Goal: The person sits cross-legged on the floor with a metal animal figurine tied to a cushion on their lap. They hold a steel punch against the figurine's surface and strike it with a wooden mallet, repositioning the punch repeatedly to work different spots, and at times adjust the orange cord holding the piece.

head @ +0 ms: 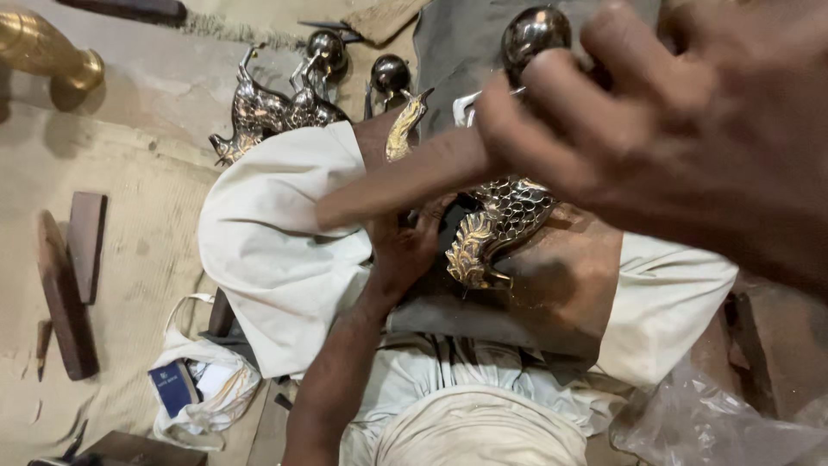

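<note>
A metal bird figure [504,226] with silver scales and golden feathers lies on a dark cloth [483,315] across my lap. My left hand [404,252] presses against the figure's left side, fingers curled onto it. My right hand [681,121] is very near the camera and blurred. Its fingers are closed around a brown stick [397,183] that reaches left over the figure. A shiny metal ball [535,33] shows just above my right fingers.
More silver bird figures [267,112] and two metal balls [390,73] stand on the floor ahead. A brass vase [43,47] is top left. Wooden blocks [73,276] lie left. A white bag holding a blue box [175,386] sits bottom left, clear plastic [716,423] bottom right.
</note>
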A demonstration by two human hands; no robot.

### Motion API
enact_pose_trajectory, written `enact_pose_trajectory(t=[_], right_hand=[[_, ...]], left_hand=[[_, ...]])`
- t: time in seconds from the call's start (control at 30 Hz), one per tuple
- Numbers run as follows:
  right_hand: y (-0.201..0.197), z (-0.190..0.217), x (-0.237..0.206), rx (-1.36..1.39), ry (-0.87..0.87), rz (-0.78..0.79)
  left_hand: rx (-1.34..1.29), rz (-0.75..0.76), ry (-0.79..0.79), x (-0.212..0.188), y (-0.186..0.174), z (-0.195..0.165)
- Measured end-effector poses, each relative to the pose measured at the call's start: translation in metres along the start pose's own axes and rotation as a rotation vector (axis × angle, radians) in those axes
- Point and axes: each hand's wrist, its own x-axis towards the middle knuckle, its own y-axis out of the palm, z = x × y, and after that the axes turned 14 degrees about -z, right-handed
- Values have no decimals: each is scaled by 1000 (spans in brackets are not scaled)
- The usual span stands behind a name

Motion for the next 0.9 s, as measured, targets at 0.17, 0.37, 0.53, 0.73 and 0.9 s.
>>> enact_pose_trajectory(t=[0.17,0.37,0.53,0.73,0.9], right_hand=[[11,8,3,239,145,-69],[20,15,-6,237,202,-37],[27,18,-9,442,355,-23],[41,32,-14,811,612,-48],[47,41,-31,914,688,62]], left_hand=[[63,42,-89,-8,-3,13],[-241,-16,-374,-16,7,20],[-213,23,-290,-1,13,18],[-191,44,-210,6,19,-2],[5,27,0,27,21,-25]])
